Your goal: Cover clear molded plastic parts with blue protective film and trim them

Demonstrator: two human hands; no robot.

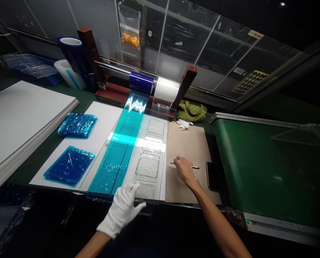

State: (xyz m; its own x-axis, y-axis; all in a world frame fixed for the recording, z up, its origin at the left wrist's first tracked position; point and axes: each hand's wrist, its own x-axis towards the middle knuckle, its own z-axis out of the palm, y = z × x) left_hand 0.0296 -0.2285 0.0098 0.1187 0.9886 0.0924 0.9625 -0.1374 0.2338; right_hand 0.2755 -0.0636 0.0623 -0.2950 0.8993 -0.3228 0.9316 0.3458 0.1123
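Note:
My left hand [121, 205], in a white glove, is at the front edge of the work board with its thumb held apart from its fingers. It is open beside the lower end of a strip of blue film [117, 152], which runs down from a blue roll [141, 81]. Right of that strip lies clear film [147, 165] over dark rectangular outlines. Bare and closed, my right hand [184, 168] grips a slim pen-like tool [195, 167], its thin pointed end facing left, above a brown board [187, 190].
Two stacks of blue film sheets [70, 165] [79, 125] lie at left, beside a thick pile of white sheets [23, 118]. A wooden roll stand [114, 94] is behind. A phone [212, 175] and a green conveyor belt [267, 168] are at right; a green pouch [191, 111] sits behind.

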